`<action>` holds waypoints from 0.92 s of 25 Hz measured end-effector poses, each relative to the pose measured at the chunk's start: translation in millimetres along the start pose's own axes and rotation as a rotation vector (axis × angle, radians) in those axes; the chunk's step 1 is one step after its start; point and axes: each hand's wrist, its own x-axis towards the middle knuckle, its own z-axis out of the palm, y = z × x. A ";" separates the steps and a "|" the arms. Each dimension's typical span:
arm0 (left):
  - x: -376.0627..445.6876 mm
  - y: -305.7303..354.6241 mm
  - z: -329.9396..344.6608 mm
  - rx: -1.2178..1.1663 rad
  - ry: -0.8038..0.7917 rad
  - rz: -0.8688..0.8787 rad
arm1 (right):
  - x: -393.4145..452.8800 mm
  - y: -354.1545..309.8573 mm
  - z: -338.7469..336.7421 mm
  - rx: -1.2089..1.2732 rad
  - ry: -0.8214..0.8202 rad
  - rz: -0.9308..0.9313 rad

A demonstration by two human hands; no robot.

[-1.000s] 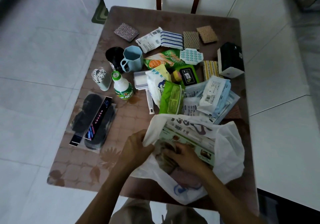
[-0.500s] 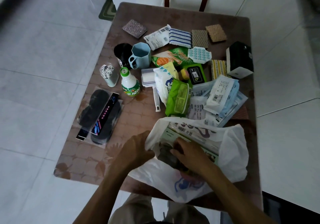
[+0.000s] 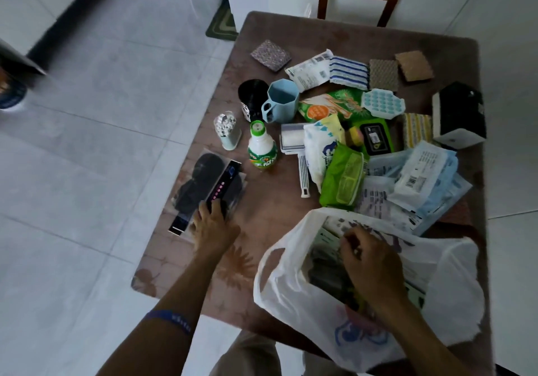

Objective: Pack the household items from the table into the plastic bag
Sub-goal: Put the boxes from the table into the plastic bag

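While the right hand (image 3: 368, 255), fingers curled, grips the plastic bag (image 3: 294, 297) at its mouth, the left hand (image 3: 214, 224) presses on the packet of black insoles (image 3: 203, 185) near the table's (image 3: 291, 30) left edge. Fetching it is the step; next it needs gripping, lifting and carrying into the bag.

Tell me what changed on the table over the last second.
The left hand left the plastic bag and moved left onto the packet of black insoles, fingers on its near end. The right hand stayed in the bag's mouth. The other items kept their places.
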 end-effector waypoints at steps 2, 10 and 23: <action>19.5 -9.7 9.7 0.083 -0.042 0.004 | -2.2 -1.9 0.2 0.028 -0.039 0.001; 9.4 -4.7 -53.1 -0.560 0.140 -0.055 | -13.7 -4.7 -4.4 0.165 -0.150 0.128; -126.1 115.2 -93.7 -1.438 -0.618 0.164 | 15.4 -34.7 -62.1 1.394 -0.274 0.421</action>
